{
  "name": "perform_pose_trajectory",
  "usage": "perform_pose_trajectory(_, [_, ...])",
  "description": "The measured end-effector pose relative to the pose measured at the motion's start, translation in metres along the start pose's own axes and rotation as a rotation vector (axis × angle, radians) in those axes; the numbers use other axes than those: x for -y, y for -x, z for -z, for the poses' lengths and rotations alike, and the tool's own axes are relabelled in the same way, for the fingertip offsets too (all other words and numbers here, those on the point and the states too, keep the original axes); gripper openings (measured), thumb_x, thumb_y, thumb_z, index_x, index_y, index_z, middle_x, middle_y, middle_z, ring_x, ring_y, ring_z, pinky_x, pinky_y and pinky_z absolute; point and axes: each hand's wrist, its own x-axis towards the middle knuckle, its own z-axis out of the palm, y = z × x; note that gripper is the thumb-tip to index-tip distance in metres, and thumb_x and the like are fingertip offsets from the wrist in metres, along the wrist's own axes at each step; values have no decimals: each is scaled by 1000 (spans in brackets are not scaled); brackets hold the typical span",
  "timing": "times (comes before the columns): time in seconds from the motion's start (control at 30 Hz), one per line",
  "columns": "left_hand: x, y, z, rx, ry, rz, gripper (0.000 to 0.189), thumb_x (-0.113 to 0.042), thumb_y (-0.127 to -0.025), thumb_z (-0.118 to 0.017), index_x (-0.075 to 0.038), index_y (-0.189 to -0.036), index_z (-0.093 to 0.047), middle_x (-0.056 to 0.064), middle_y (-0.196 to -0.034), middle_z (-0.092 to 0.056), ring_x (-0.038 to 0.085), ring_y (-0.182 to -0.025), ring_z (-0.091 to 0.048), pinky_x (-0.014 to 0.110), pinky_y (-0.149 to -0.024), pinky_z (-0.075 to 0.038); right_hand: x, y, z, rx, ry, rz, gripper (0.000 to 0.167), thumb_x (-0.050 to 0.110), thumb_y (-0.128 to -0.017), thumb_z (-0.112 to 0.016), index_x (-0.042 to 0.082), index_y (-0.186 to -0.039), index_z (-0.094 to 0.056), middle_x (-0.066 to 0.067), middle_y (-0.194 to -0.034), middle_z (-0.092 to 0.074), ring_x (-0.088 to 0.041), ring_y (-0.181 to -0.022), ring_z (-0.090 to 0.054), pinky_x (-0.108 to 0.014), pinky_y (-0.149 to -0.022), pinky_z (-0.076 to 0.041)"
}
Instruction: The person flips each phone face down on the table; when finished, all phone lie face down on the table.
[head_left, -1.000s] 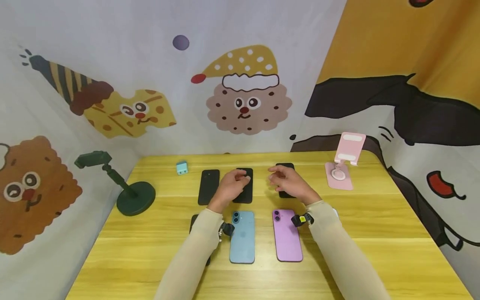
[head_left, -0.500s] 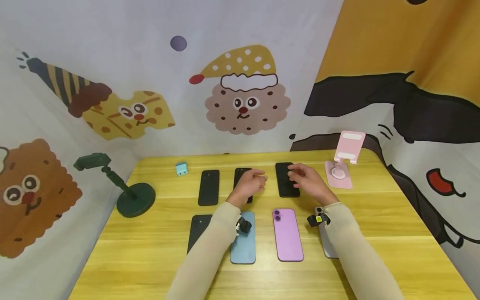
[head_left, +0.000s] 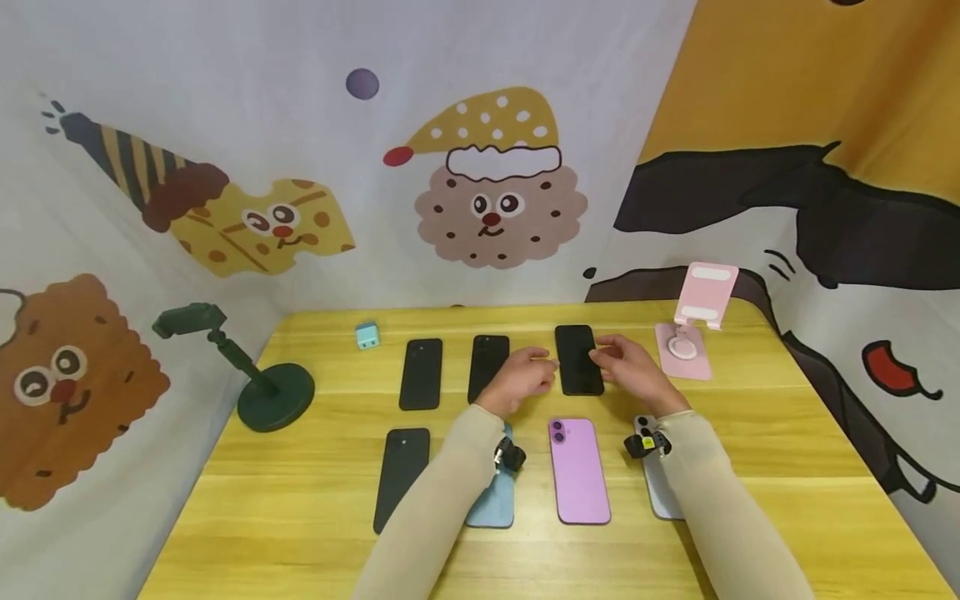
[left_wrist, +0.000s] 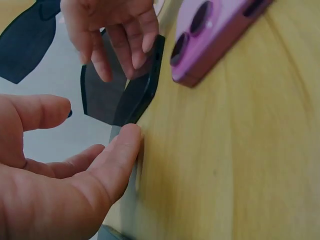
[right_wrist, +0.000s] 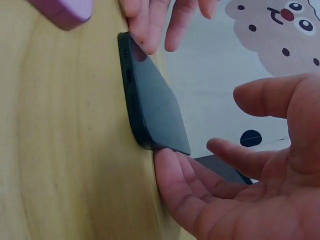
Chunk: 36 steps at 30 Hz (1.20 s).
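A black phone (head_left: 579, 360) lies screen up in the back row, between my two hands. My right hand (head_left: 632, 367) is at its right edge; in the right wrist view the fingertips touch the side of this phone (right_wrist: 162, 107) while the thumb stays raised and apart. On the other side, my left hand (head_left: 522, 379) has its fingertips right at the left edge, and the left wrist view shows its thumb spread away from the fingers. Neither hand curls round the phone. A black phone with rear cameras (head_left: 487, 362) is partly behind the left hand.
Nearer the front lie a purple phone (head_left: 581, 471), a blue phone (head_left: 491, 504) under the left forearm, a silver phone (head_left: 662, 487) by the right sleeve and dark phones (head_left: 401, 475) (head_left: 422, 373) leftward. A green stand (head_left: 275, 397), blue charger (head_left: 367, 335) and pink phone stand (head_left: 705, 293) flank them.
Both hands have moved right. The left hand has come from over the neighbouring black phone to the left edge of the screen-up phone, and the right hand has shifted to its right edge.
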Motion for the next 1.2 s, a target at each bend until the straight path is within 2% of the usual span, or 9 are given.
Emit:
perform_pose_trajectory(0.07, [0, -1, -2, -4, 27, 9, 57, -15, -103, -66, 3, -154, -46, 17, -134, -69, 20, -98, -65, 41, -102, -58, 0, 0, 1, 17, -23, -11, 60, 29, -111, -55, 0, -161, -36, -29, -156, -47, -44, -141, -53, -50, -109, -55])
perform_pose_trajectory(0.2, [1, -1, -6, -16, 81, 22, 55, -11, -102, -67, 4, -151, -48, 22, -130, -69, 25, -103, -67, 42, -101, -59, -1, -2, 2, 42, -73, -26, 61, 30, -111, -55, 1, -161, -35, -28, -159, -45, -44, -142, -51, -47, -107, -57])
perform_pose_trajectory(0.33, [3, 0, -10, -32, 79, 47, 59, -11, -103, -67, 3, -155, -45, 18, -129, -69, 30, -113, -68, 43, -102, -59, -4, -3, 4, 46, -103, -47, 61, 32, -111, -54, 1, -160, -36, -28, -158, -46, -43, -139, -53, -44, -103, -59])
perform_pose_trajectory(0.5, [2, 0, -11, -41, 74, 45, 63, -14, -103, -68, 3, -158, -43, 16, -131, -69, 32, -122, -67, 44, -103, -59, -5, -3, 5, 19, -127, -80, 61, 34, -111, -55, 3, -160, -36, -27, -155, -48, -41, -134, -54, -43, -98, -61])
perform_pose_trajectory(0.67, [1, -1, -10, -75, 98, 31, 60, -2, -98, -65, 5, -155, -47, 18, -135, -70, 30, -120, -69, 44, -102, -59, -4, -4, 4, 39, -150, -75, 61, 33, -110, -57, 3, -160, -37, -26, -155, -47, -41, -136, -53, -44, -99, -61])
perform_pose_trajectory(0.77, [-1, -2, -9, -87, 129, 11, 57, 3, -95, -63, 6, -151, -51, 19, -132, -71, 26, -111, -71, 42, -98, -61, -3, -7, 2, 48, -141, -55, 61, 32, -110, -57, 1, -158, -38, -26, -155, -46, -40, -136, -53, -44, -99, -61])
perform_pose_trajectory(0.83, [-3, -3, -11, -79, 163, 2, 55, 4, -95, -63, 6, -149, -54, 21, -130, -71, 25, -109, -72, 41, -98, -61, -3, -7, 0, 52, -140, -50, 60, 32, -110, -58, -1, -157, -39, -26, -155, -46, -40, -135, -53, -44, -98, -61])
perform_pose_trajectory(1.07, [-11, -6, -27, -21, 242, -45, 50, 10, -96, -55, 3, -145, -60, 25, -130, -67, 39, -125, -68, 48, -101, -59, -1, -8, -2, 94, -187, -44, 64, 37, -111, -56, -5, -156, -40, -29, -154, -48, -44, -139, -54, -49, -96, -62])
perform_pose_trajectory(1.2, [-11, -7, -37, 9, 232, -25, 48, 10, -98, -56, -6, -142, -65, 17, -124, -67, 32, -114, -71, 51, -100, -59, 2, -6, -2, 94, -200, -53, 69, 45, -110, -55, -3, -156, -39, -29, -151, -52, -38, -131, -63, -48, -90, -64])
